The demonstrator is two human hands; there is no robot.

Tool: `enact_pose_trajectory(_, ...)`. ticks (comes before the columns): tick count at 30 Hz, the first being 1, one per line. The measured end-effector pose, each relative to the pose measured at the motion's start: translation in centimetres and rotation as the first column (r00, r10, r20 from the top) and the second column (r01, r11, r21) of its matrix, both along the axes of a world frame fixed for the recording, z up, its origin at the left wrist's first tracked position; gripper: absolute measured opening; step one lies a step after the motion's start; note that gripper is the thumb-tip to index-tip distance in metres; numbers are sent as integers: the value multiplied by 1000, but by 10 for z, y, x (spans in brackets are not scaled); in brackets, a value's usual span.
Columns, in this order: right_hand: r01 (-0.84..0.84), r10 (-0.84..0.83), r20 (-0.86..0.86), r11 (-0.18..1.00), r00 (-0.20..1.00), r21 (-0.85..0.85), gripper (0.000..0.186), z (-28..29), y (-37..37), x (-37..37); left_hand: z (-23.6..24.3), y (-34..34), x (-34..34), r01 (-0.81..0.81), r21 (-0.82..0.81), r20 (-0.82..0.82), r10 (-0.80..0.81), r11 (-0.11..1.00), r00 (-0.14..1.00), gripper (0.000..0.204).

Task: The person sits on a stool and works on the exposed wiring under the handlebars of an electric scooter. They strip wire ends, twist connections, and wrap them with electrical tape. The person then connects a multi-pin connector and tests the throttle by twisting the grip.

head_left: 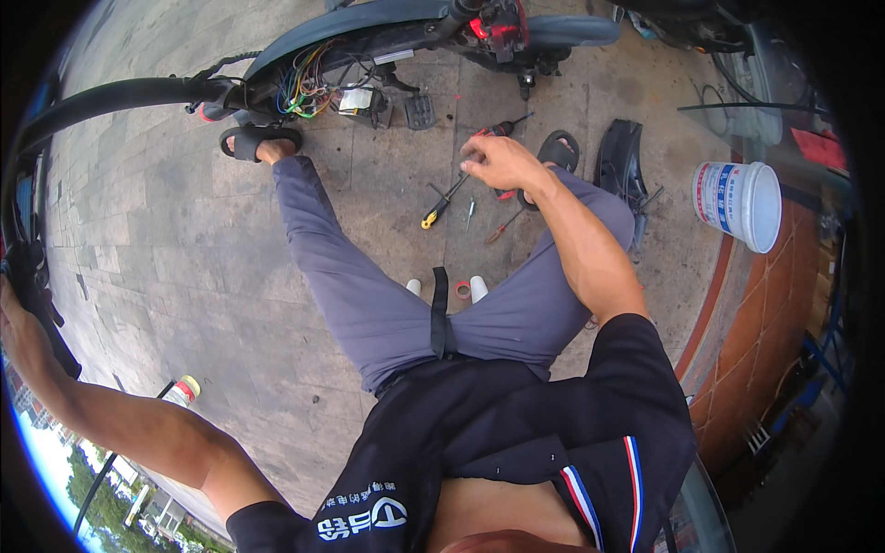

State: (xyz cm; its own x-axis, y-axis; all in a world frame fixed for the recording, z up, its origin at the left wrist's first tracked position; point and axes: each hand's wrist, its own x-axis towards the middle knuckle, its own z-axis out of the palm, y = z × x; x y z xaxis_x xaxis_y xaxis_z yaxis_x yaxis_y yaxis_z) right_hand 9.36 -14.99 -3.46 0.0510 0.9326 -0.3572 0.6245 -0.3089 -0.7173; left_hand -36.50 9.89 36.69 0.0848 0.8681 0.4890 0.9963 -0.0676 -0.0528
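Observation:
My right hand (505, 164) hovers over the tools on the paving, its fingers loosely bent and apart, with nothing visible in them. Past its fingertips lies a red and black tool (500, 128), partly covered by the hand. Below are a yellow-handled screwdriver (433, 217), a small thin screwdriver (470, 214) and a red-handled screwdriver (499, 232). At the far left rim, my left hand (11, 309) reaches to dark handlebar parts (35, 286); its fingers are mostly cut off. An electric bike (359, 41) lies ahead, with bundled coloured wires (304, 88) exposed beside its pedal (419, 111).
A white bucket (761, 207) stands at the right. A black plastic cover (620, 161) lies beside my right foot. Between my legs are a red tape roll (463, 289) and white stool legs (478, 288). A yellow-topped container (187, 388) is near my left arm.

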Motion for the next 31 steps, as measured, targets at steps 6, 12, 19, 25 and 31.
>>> enact_pose_trajectory(6, 13, -13, -23, 1000, 1000, -4, 38, 3, 1, -1, 2, -1, 6, -40, 2, 0, 40, 999, 999, 67)
enact_pose_trajectory(12, 28, -28, -29, 1000, 999, 14, 38, 0, 0, 1, 1, -9, 24, -19, 1, 61, 19, 1000, 998, 61)
enact_pose_trajectory(19, 38, -35, -55, 998, 998, 46, 35, 7, 0, 1, -2, -43, 62, 178, -27, 246, -166, 984, 955, 48)
enact_pose_trajectory(25, 63, -65, -73, 998, 995, -24, 34, 13, -1, 1, 1, -54, 79, 66, -12, 268, -61, 998, 962, 51)
enact_pose_trajectory(31, 63, -61, -58, 997, 996, 43, 34, -5, -3, 3, 3, -54, 78, 71, -12, 211, -67, 997, 975, 52)
